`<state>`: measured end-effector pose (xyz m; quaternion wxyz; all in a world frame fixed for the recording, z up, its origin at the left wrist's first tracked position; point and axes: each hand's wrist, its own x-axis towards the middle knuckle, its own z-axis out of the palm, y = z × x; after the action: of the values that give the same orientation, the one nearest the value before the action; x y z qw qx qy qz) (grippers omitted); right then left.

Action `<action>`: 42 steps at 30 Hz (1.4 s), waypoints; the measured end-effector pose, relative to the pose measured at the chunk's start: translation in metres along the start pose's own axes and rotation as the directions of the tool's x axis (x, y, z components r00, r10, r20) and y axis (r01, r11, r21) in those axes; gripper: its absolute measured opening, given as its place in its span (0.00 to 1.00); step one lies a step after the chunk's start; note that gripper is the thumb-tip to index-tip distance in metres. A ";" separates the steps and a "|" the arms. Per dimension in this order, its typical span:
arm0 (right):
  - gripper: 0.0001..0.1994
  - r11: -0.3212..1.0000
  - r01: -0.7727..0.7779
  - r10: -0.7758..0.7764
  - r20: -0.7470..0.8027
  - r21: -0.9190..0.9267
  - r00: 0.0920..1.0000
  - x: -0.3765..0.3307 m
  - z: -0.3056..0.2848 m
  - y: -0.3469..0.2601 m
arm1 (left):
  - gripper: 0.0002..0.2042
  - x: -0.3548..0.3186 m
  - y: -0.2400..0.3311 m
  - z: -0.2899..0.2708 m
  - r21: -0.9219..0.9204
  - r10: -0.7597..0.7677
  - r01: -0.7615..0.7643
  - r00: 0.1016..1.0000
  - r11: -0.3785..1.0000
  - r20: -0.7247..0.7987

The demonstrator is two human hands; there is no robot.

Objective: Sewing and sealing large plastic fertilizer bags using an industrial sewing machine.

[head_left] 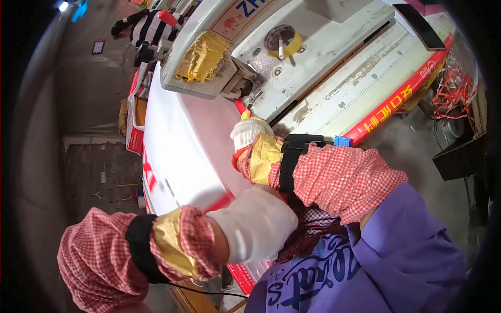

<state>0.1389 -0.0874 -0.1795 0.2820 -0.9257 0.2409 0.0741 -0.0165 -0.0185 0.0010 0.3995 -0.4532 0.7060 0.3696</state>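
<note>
A white sheet with red edging, looking like sack material, stretches over the work surface and passes under the head of a sewing machine. My right hand wears a white knitted glove with a yellow fingertip. It is closed at the sheet's red edge, just in front of the machine's working end; most of its fingers are hidden. Nearer to me, my left hand, covered in white, lies over the near part of the sheet. Its fingers do not show.
On the machine bed stand a roll of yellow tape and a white stick. A ruled board with a red printed border runs along the right, a dark phone-like slab at its far end. Red string hangs in a tangle beyond.
</note>
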 end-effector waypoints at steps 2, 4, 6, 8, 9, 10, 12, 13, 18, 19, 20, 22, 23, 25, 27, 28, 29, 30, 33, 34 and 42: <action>0.06 0.992 0.120 -0.106 -0.266 0.039 0.958 -0.006 0.016 0.019 | 0.06 0.000 -0.005 0.005 -0.025 -0.043 0.042 0.996 0.999 -0.081; 0.06 0.969 0.242 -0.186 -0.519 0.042 0.834 -0.016 0.031 0.042 | 0.07 -0.006 -0.011 0.001 -0.048 -0.089 0.082 0.983 0.995 -0.161; 0.07 0.932 0.362 -0.242 -0.728 0.009 0.641 -0.027 0.043 0.052 | 0.09 -0.022 -0.013 -0.019 0.179 0.001 0.042 0.972 0.983 -0.234; 0.07 0.963 0.268 -0.204 -0.676 -0.010 0.708 -0.072 -0.015 0.047 | 0.12 -0.033 -0.038 -0.023 0.106 -0.022 0.053 0.959 0.993 -0.281; 0.08 0.941 0.338 -0.244 -0.743 -0.025 0.623 -0.083 -0.036 0.050 | 0.16 -0.045 -0.066 -0.026 0.051 0.018 -0.001 0.937 0.999 -0.349; 0.08 0.993 -0.079 0.016 -0.562 -0.088 0.827 -0.104 -0.045 0.029 | 0.21 -0.059 -0.091 -0.027 0.291 -0.096 0.197 0.940 0.936 -0.328; 0.09 0.999 0.010 0.017 -0.514 0.049 0.858 -0.102 -0.051 0.050 | 0.20 -0.051 -0.116 -0.054 0.570 -0.192 0.238 0.971 0.787 -0.141; 0.09 0.975 0.107 -0.001 -0.479 0.194 0.878 -0.101 -0.055 0.061 | 0.12 -0.051 -0.148 -0.038 0.524 -0.312 0.360 0.933 0.772 -0.181; 0.11 0.974 0.131 -0.053 -0.377 0.184 0.925 -0.095 -0.060 0.065 | 0.07 -0.042 -0.076 0.026 -0.065 -0.202 0.193 0.953 0.979 -0.225; 0.12 0.968 0.157 -0.080 -0.355 0.194 0.932 -0.101 -0.065 0.066 | 0.07 -0.034 -0.063 0.036 -0.223 -0.186 0.132 0.951 0.966 -0.246; 0.13 0.964 0.177 -0.103 -0.330 0.200 0.938 -0.105 -0.067 0.067 | 0.06 -0.031 -0.059 0.043 -0.373 -0.169 0.057 0.946 0.926 -0.275; 0.15 0.949 0.149 -0.054 -0.323 0.278 0.945 -0.095 -0.057 0.081 | 0.10 -0.023 -0.066 0.035 -0.947 -0.510 -0.194 0.805 0.258 -0.304; 0.15 0.949 0.154 -0.060 -0.320 0.275 0.945 -0.095 -0.055 0.081 | 0.10 -0.021 -0.068 0.036 -0.947 -0.514 -0.197 0.802 0.253 -0.303; 0.16 0.942 0.120 -0.024 -0.294 0.313 0.956 -0.092 -0.054 0.079 | 0.13 -0.009 -0.085 0.045 -0.917 -0.700 -0.162 0.601 0.364 -0.385; 0.17 0.952 0.110 -0.035 -0.256 0.286 0.966 -0.100 -0.062 0.077 | 0.13 -0.002 -0.084 0.058 -0.916 -0.653 -0.201 0.649 0.348 -0.391; 0.17 0.948 0.114 -0.036 -0.257 0.297 0.966 -0.105 -0.065 0.076 | 0.13 0.006 -0.078 0.065 -0.964 -0.603 -0.203 0.753 0.169 -0.264; 0.18 0.944 0.112 -0.029 -0.259 0.310 0.965 -0.109 -0.065 0.077 | 0.13 0.010 -0.070 0.065 -0.984 -0.514 -0.177 0.845 -0.010 -0.147; 0.18 0.940 0.112 -0.019 -0.278 0.323 0.960 -0.106 -0.061 0.076 | 0.14 0.021 -0.076 0.080 -0.987 -0.507 -0.161 0.848 0.028 -0.153; 0.18 0.927 0.027 0.047 -0.187 0.375 0.981 -0.108 -0.061 0.076 | 0.12 0.029 -0.066 0.099 -0.960 -0.456 -0.253 0.873 -0.122 -0.172; 0.18 0.928 0.029 0.044 -0.187 0.372 0.981 -0.109 -0.059 0.076 | 0.12 0.031 -0.068 0.105 -0.942 -0.370 -0.282 0.907 -0.185 -0.199; 0.24 0.927 -0.016 0.056 -0.096 0.374 0.994 -0.140 -0.044 0.074 | 0.11 0.048 -0.077 0.122 -0.824 -0.642 -0.234 0.530 0.517 -0.554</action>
<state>-0.0200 -0.1093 -0.1407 0.4380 -0.8534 0.2821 -0.0166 0.0707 0.0489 -0.1042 -0.1961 -0.7916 0.4686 0.3396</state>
